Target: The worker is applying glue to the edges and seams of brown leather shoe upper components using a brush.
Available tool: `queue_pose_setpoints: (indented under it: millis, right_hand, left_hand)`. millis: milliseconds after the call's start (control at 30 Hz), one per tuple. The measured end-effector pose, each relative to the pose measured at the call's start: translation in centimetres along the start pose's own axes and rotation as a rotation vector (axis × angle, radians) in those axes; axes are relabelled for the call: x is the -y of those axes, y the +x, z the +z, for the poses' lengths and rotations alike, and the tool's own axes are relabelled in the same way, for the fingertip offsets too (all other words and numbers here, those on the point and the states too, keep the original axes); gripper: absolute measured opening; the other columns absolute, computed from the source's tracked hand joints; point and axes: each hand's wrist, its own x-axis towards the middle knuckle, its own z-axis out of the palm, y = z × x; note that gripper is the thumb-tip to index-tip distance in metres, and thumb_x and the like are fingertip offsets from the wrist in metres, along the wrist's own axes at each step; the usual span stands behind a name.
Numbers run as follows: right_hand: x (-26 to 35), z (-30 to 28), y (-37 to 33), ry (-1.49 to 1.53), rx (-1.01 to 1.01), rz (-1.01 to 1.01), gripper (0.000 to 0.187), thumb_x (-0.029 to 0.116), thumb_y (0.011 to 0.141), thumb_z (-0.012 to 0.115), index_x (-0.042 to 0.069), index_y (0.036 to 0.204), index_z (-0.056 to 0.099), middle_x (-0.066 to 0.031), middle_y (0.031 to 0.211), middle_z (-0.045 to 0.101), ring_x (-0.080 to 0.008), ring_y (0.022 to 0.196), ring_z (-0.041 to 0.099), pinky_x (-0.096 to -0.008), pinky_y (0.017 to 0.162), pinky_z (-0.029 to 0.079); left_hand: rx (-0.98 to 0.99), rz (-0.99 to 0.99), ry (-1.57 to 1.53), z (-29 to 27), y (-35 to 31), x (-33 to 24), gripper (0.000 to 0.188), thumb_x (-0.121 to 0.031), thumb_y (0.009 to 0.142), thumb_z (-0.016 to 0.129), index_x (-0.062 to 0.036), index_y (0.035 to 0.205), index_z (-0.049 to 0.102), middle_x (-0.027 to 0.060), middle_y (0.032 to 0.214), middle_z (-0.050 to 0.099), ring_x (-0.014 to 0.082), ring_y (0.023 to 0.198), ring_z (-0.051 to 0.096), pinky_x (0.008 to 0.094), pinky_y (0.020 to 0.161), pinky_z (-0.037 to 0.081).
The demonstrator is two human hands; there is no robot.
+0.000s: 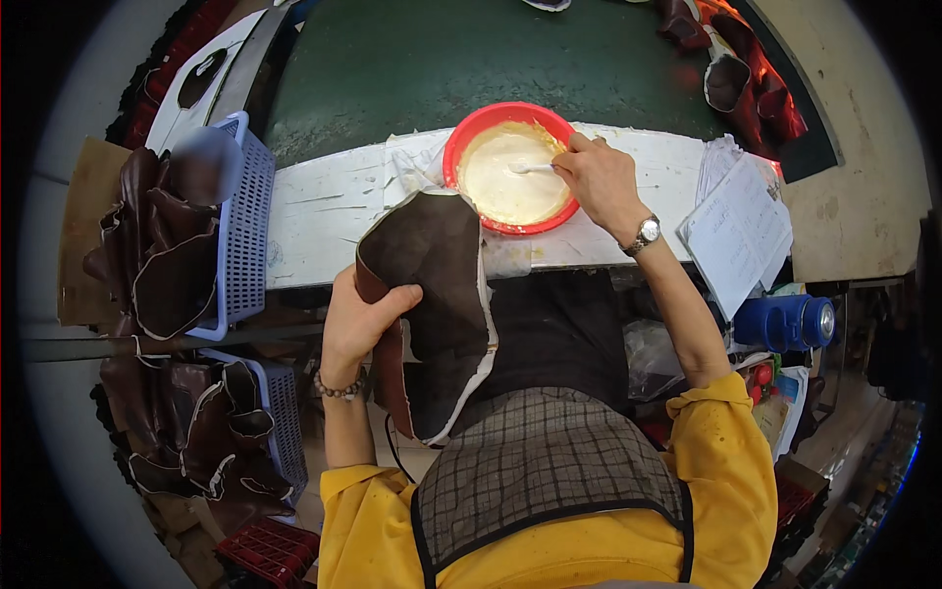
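My left hand point(368, 319) is closed on a brown leather boot upper point(442, 270), thumb on its dark inner face and fingers behind it. A pale, whitish edge runs down the leather's right side, and its top reaches the near edge of the white board. In my right hand point(601, 187) is a slim, pale brush point(535, 169), pinched near its end; its tip is over or in the paste, which I cannot tell exactly. The cream-coloured paste point(500, 191) fills a red bowl point(453, 162) that stands on the board.
Blue plastic baskets point(257, 226) with brown leather pieces point(177, 275) stand at the left. A green work surface point(471, 69) lies beyond the white board point(324, 216). More leather pieces point(736, 83) sit at the far right, with papers point(734, 236) and a blue bottle point(780, 324) nearer.
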Motion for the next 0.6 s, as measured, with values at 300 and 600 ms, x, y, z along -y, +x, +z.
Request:
queue_pose_setpoints:
  millis: [300, 600]
  right_hand:
    - [-2.6, -2.6, -2.4, 0.185, -0.061, 0.083, 0.016, 0.028, 0.091, 0.076, 0.016, 0.100, 0.080, -0.0004, 0.088, 0.067, -0.0215, 0.070, 0.064, -0.0372, 0.064, 0.049]
    - [-2.7, -5.0, -0.8, 0.843, -0.165, 0.064, 0.017, 0.015, 0.082, 0.085, 0.015, 0.099, 0.083, -0.0001, 0.086, 0.070, -0.0135, 0.084, 0.064, -0.0321, 0.083, 0.041]
  left_hand:
    - [0.067, -0.089, 0.126, -0.5, 3.6, -2.7, 0.033, -0.007, 0.083, 0.084, 0.0042, 0.112, 0.072, 0.0053, 0.102, 0.076, 0.0109, 0.091, 0.068, 0.0284, 0.083, 0.055]
    - [0.240, -0.204, 0.054, 0.6, 6.8, -4.0, 0.034, -0.003, 0.079, 0.085, 0.0030, 0.111, 0.074, 0.0054, 0.099, 0.077, 0.0113, 0.087, 0.069, 0.0278, 0.081, 0.056]
